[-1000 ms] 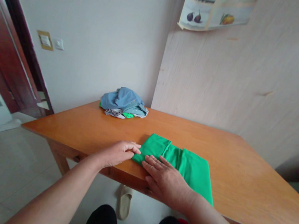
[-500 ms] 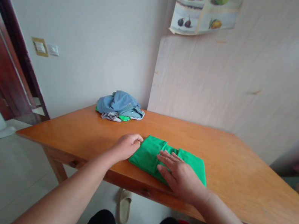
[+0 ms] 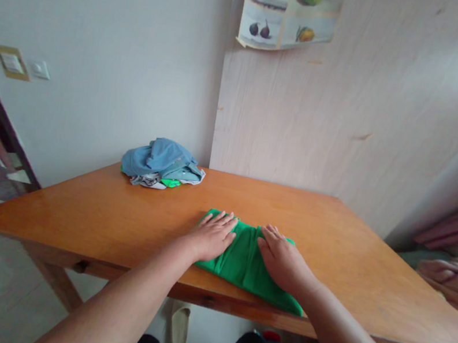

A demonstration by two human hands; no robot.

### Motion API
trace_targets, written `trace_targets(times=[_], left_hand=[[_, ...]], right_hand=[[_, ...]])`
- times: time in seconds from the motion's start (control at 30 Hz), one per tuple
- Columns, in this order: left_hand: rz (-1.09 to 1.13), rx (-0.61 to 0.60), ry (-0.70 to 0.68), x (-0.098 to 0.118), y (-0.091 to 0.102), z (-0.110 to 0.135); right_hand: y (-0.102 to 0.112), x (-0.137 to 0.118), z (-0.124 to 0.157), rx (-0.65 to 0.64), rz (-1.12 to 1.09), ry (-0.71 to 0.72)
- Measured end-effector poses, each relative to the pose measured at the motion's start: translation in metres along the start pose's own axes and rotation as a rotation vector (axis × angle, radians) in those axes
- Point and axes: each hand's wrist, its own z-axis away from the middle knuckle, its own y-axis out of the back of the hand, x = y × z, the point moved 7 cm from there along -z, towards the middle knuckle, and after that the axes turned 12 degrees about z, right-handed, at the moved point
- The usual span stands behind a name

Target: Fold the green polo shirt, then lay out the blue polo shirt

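A folded green garment [image 3: 241, 255] lies at the front edge of the wooden table, its kind hidden by the folds. My left hand [image 3: 213, 237] rests flat on its left part, fingers stretched out toward the far side. On the right part, my right hand [image 3: 282, 259] presses flat too, fingers extended and close together. Between the two hands a strip of the green cloth with creases shows. Neither hand grips the cloth.
A heap of crumpled clothes [image 3: 162, 163], blue on top with grey and green below, sits at the table's back left. The wooden table [image 3: 353, 268] meets the wall behind. A beige slipper [image 3: 178, 327] is on the floor below. Bundled fabric [image 3: 452, 279] lies beyond the right edge.
My left hand has moved from the garment's left edge onto its top and flattened. My right hand stays on the right part. The view has turned slightly right.
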Motion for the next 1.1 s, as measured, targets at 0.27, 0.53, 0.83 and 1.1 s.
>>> trace_targets(times=[0.27, 0.53, 0.83, 1.1], left_hand=[[0.009, -0.001, 0.013, -0.001, -0.004, 0.002], [0.02, 0.005, 0.05, 0.001, -0.001, 0.005], [-0.046, 0.009, 0.034, 0.001, -0.002, 0.005], [-0.226, -0.018, 0.059, 0.006, -0.001, 0.003]], right_hand=[[-0.026, -0.009, 0.016, -0.077, 0.107, -0.006], [-0.023, -0.011, 0.016, -0.123, 0.137, -0.018], [-0.022, -0.01, 0.015, -0.163, 0.139, -0.017], [-0.023, -0.01, 0.01, -0.208, 0.124, -0.033]])
